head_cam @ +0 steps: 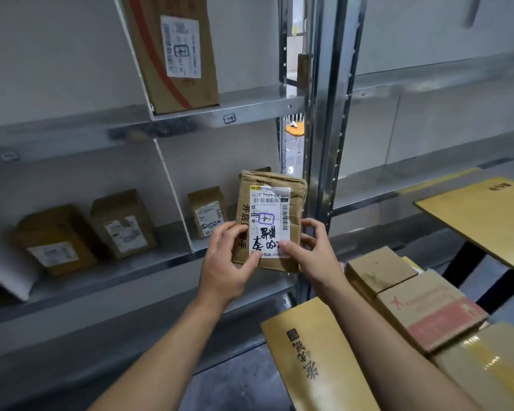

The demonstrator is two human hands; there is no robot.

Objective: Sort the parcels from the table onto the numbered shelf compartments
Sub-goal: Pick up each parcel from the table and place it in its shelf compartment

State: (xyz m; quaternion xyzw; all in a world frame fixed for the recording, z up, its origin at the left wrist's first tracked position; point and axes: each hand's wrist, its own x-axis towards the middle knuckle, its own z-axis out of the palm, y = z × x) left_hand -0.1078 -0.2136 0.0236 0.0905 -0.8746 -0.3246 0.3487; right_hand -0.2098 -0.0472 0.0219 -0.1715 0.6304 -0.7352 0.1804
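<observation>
Two hands, left hand (230, 264) and right hand (315, 253), pinch a crumpled brown cardboard parcel (270, 221) by its lower edges; it looks light, soft-sided, easily dented.

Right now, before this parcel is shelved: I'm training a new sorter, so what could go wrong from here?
The crumpled parcel is held only at its lower end by the left hand and right hand, so it might tip or slip. A small box stands in the compartment behind it and could be knocked. The blue-circled mark is scrawled; misreading it risks the wrong compartment.
</observation>
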